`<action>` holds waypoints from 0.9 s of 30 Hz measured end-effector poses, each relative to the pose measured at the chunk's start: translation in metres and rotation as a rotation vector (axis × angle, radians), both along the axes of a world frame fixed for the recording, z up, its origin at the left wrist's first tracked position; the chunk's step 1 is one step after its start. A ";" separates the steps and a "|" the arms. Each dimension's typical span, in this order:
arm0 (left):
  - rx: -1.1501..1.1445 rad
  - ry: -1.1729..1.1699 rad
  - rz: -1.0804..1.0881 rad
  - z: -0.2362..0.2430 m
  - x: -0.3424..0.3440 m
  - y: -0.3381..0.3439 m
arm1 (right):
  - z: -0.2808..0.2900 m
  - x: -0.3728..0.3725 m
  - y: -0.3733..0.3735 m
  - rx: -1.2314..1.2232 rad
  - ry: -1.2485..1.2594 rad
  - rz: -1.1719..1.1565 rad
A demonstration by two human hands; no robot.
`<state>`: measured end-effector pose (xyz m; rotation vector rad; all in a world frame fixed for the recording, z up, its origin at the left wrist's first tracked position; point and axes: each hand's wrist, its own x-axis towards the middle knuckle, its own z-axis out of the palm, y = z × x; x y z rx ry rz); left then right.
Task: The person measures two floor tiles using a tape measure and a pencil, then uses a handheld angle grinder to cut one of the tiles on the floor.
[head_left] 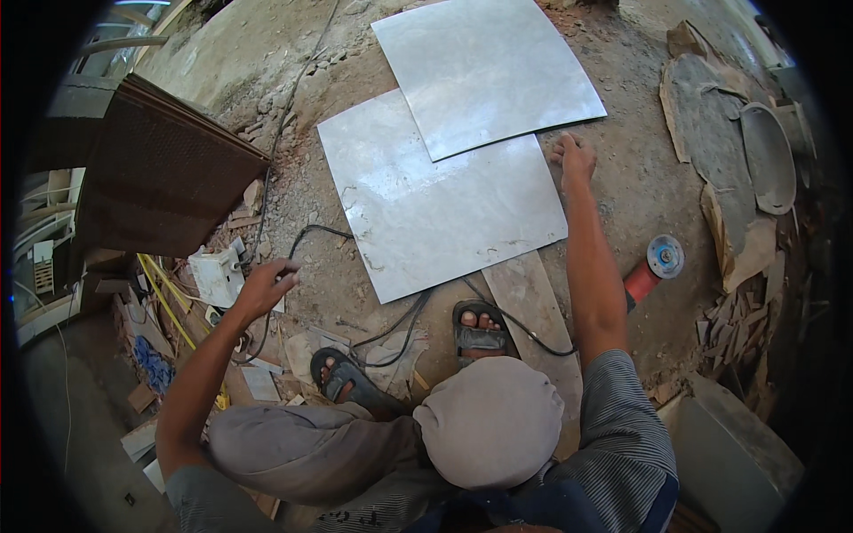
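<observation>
Two pale glossy square tiles lie on the dirt floor in front of me, the upper tile (489,71) overlapping the lower tile (444,213). My right hand (574,160) is by the right side of the tiles, just below the upper one's corner, its fingers loosely bent and apart with nothing visible in them. My left hand (271,286) is left of the lower tile, fingers apart and empty, above rubble and black cable. An angle grinder (644,277) with a red body and metal disc lies beside my right forearm.
Brown boards (169,169) lean at the left, near a white electrical box (216,277), yellow cord and blue cloth (153,364). A narrow plank (533,302) lies beside my sandalled feet. Torn sacking, a grey basin (769,155) and broken pieces (737,329) are at the right.
</observation>
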<state>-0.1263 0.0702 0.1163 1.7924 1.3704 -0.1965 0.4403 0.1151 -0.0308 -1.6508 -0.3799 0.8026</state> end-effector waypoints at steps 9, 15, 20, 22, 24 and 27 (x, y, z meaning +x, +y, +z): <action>0.550 -0.329 0.109 -0.100 0.215 0.074 | 0.000 0.007 0.029 -0.081 0.132 -0.022; 0.714 -0.278 0.205 -0.136 0.257 0.065 | 0.005 0.005 0.032 -0.130 0.154 -0.039; 0.820 -0.165 0.212 -0.141 0.264 0.068 | 0.007 0.005 0.033 -0.160 0.163 -0.011; 0.824 -0.180 0.211 -0.142 0.266 0.070 | 0.008 0.007 0.032 -0.173 0.166 0.006; 0.844 -0.172 0.217 -0.142 0.266 0.071 | 0.008 0.007 0.032 -0.176 0.176 0.025; 0.860 -0.139 0.182 -0.142 0.265 0.071 | 0.006 0.008 0.033 -0.184 0.148 0.036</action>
